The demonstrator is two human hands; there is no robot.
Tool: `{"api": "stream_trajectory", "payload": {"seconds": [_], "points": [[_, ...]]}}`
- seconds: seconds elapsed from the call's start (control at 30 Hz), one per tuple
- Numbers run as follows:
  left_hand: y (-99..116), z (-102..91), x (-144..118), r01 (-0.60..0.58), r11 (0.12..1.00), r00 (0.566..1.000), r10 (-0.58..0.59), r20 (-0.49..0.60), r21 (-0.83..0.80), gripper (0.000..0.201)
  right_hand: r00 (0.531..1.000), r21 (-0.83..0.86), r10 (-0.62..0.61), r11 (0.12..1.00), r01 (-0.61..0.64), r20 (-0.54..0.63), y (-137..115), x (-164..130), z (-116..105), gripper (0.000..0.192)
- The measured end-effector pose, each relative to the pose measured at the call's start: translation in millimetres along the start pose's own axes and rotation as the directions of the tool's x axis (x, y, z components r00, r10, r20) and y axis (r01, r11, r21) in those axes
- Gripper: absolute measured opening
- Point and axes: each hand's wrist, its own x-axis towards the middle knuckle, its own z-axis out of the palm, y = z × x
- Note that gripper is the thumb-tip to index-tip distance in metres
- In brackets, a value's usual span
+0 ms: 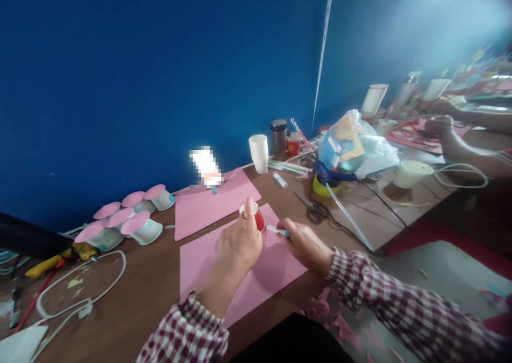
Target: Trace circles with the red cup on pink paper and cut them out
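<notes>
A: Left hand (239, 244) w/ its grip wrapped round the small red paper cup (258, 217), mouth-down on the pink paper sheet (256, 277) near the front edge of the brown bench (132, 299).

B: Right hand (304, 244)?

A: Pinched narrow on a thin white-and-blue pen (277, 229), tip just beside the cup's rim.

B: Risks?

A: Cup's light, so if the left grip eases it likely skids and the line wobbles. The sheet lies loose, so it could slide too.

B: Clutter?

A: Black-handled scissors (314, 209) and blue glue gun (330, 176) sit near the right sleeve; the cord might snag.
</notes>
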Motion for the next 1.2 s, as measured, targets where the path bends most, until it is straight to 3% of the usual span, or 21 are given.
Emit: {"api": "stream_trajectory", "payload": {"seconds": [0.17,0.33,0.47,0.57,0.7,0.87,1.2], "points": [[-4.4,-6.2,5.8,-0.014,0.997,0.997,0.009,0.071,0.070,0.064,1.000,0.005,-0.029,1.000,0.029,-0.008,-4.5,-3.6,0.5,0.010],[-6.7,-18.8,10.2,-0.102,0.985,0.979,0.074,0.188,0.142,0.059,0.998,0.037,-0.057,0.998,0.058,-0.039,-13.0,-10.1,-2.3,0.012],[-7.6,-33.4,21.3,-0.170,0.974,0.951,0.122,0.283,0.151,0.057,0.985,0.084,-0.164,0.982,0.168,-0.046,-26.8,-19.6,1.1,0.014],[-8.4,-40.8,32.2,-0.189,0.973,0.927,0.132,0.351,0.132,0.053,0.967,0.055,-0.254,0.966,0.254,0.002,-40.7,-25.0,6.6,0.016],[-9.6,-47.5,40.6,-0.186,0.978,0.906,0.134,0.401,0.095,0.044,0.920,-0.168,-0.361,0.908,0.383,0.150,-60.3,-23.2,15.2,0.019],[-10.9,-51.2,41.2,-0.188,0.981,0.883,0.149,0.444,0.044,0.031,0.931,-0.388,-0.302,0.848,0.361,0.206,-75.6,-10.3,30.9,0.020],[-11.9,-47.0,40.6,-0.184,0.980,0.895,0.136,0.425,0.074,0.035,0.936,-0.414,-0.285,0.841,0.347,0.205,-72.0,6.1,55.7,0.018]]}}
